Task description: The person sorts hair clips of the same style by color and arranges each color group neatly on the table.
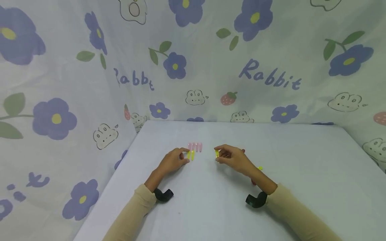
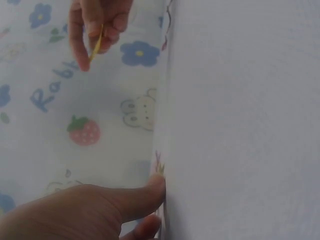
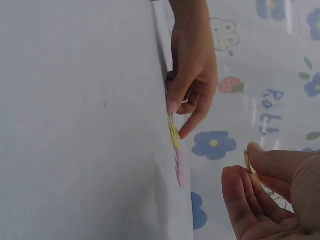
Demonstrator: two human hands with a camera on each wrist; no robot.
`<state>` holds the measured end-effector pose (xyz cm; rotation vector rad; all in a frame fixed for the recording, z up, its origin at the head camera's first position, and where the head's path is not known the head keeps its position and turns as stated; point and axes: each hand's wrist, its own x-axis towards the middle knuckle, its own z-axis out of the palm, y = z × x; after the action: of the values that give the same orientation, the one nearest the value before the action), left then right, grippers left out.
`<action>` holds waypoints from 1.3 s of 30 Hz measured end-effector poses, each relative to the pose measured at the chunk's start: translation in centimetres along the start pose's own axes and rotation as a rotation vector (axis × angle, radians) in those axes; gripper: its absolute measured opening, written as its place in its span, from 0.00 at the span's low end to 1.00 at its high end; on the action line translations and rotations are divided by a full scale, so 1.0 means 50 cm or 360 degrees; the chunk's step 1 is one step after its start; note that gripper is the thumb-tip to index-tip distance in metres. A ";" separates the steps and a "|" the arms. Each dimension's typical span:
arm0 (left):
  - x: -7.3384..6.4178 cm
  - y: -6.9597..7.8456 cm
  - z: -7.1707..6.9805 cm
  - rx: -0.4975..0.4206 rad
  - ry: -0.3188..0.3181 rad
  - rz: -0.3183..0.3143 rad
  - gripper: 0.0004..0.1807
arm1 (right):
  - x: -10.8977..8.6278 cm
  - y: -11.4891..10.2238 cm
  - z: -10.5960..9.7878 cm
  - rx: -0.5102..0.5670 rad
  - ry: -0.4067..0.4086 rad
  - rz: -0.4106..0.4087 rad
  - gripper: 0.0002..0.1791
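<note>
Four-sided order aside, several pink hair clips (image 1: 195,147) lie side by side in a row on the white table. Just in front of them is a yellow hair clip (image 1: 193,155), with a second yellow clip (image 1: 188,155) at its left. My left hand (image 1: 173,161) pinches that second clip end to end between thumb and index finger, down at the tabletop. To the right, my right hand (image 1: 233,158) holds another yellow hair clip (image 1: 217,153) by its ends, raised above the table; the right wrist view shows this clip (image 3: 247,161) edge-on between thumb and fingers.
Beyond the right hand a small red item (image 1: 243,151) shows partly. Under the right forearm a yellow piece (image 1: 260,168) and a red piece (image 1: 253,182) peek out, mostly hidden. A flower-patterned curtain (image 1: 208,67) hangs behind the table (image 1: 301,174) and along its left side.
</note>
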<state>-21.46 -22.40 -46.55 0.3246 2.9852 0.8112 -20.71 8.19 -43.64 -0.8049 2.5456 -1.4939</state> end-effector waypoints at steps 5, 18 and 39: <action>-0.003 0.004 0.002 0.0010 0.0016 0.0021 0.24 | 0.012 0.002 0.039 -0.0160 -0.0007 -0.0082 0.23; -0.004 -0.011 -0.002 0.0008 0.0034 0.0048 0.23 | 0.072 -0.005 0.113 -0.0182 -0.0170 0.0013 0.24; -0.002 -0.003 -0.004 0.0023 0.0018 0.0051 0.23 | 0.090 0.025 0.149 -0.0504 -0.0085 -0.0186 0.20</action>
<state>-21.43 -22.63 -46.43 0.3703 3.0048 0.7975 -22.64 0.65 -47.70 -1.0312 2.7763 -1.0892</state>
